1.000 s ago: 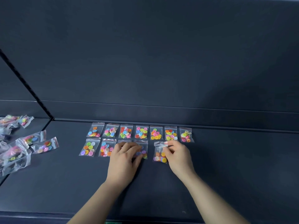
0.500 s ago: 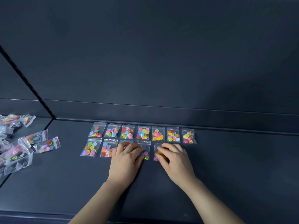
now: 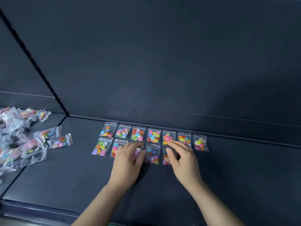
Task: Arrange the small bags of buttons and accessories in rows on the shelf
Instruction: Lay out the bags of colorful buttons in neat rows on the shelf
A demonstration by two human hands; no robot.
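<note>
Seven button bags [image 3: 154, 136] form the back row mid-frame on the shelf [image 3: 228, 176], five the front row [image 3: 101, 146]. Left hand [image 3: 128, 162] rests straight-fingered on the third front bag [image 3: 138, 150]; right hand [image 3: 182, 159], fingers loosely spread, covers the fifth front bag [image 3: 166, 159].

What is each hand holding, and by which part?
Nothing is gripped: left hand and right hand lie open over small clear bags of coloured buttons.

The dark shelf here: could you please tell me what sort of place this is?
Likely a shop or stockroom: a dark shelf, button bags in two rows, a loose pile at left.
</note>
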